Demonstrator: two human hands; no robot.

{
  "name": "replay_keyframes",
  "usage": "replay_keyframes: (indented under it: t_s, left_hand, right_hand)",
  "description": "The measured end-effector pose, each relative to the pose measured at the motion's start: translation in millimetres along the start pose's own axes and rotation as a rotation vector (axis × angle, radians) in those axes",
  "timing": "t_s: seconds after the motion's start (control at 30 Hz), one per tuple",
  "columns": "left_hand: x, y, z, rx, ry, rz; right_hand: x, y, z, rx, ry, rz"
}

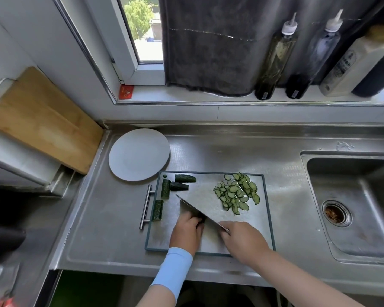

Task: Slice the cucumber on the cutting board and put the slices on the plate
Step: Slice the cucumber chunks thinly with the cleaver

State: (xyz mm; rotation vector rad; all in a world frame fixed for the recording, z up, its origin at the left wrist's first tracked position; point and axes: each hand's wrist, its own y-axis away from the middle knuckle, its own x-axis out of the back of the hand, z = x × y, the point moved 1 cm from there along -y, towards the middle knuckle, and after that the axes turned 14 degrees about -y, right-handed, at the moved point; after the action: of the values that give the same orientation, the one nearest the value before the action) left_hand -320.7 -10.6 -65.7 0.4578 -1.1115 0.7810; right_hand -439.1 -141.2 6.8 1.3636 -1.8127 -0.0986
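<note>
Right hand (242, 240) wrapped round knife (192, 208) handle; left hand (186, 231) curled, pinning cucumber piece (201, 218) against blade.

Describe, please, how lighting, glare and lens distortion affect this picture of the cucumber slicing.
Head view: the wide lens bows the window sill; daylight blows out the window; soft glare lies on the steel counter and knife blade; the cucumber slices look sharp, the bottles at right blurred.

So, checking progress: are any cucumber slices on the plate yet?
No, the white plate holds none; the cucumber slices all lie on the cutting board.
</note>
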Motion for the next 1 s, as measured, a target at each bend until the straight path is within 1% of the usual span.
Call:
replay_keyframes:
  t_s: [0.13, 0.27, 0.43, 0.57, 0.73, 1.0]
  left_hand:
    - [-3.1, -0.5, -1.1, 0.005, -0.003, -0.018]
    - [-4.1, -0.6, -0.9, -0.025, -0.015, 0.004]
    - [-3.2, -2.1, 0.8, -0.026, -0.017, 0.020]
    - [-3.8, -5.2, 0.3, -0.026, -0.020, -0.018]
    - [3.8, -9.1, 6.7, 0.017, -0.064, -0.064]
    - [-1.6, -9.4, 1.7, -0.010, -0.118, -0.119]
  right_hand:
    - [-2.4, -1.1, 1.9, 0.029, 0.048, 0.011]
    - [-2.2, -3.8, 3.1, 0.047, 0.077, 0.017]
    - [-2.2, -5.5, 3.9, 0.021, 0.064, -0.011]
    - [4.1, -9.1, 0.2, 0.000, 0.016, -0.028]
    - [2.0, -0.9, -3.2, 0.089, 0.155, 0.012]
    - [-1.2, 13.6, -2.0, 0.086, 0.171, 0.060]
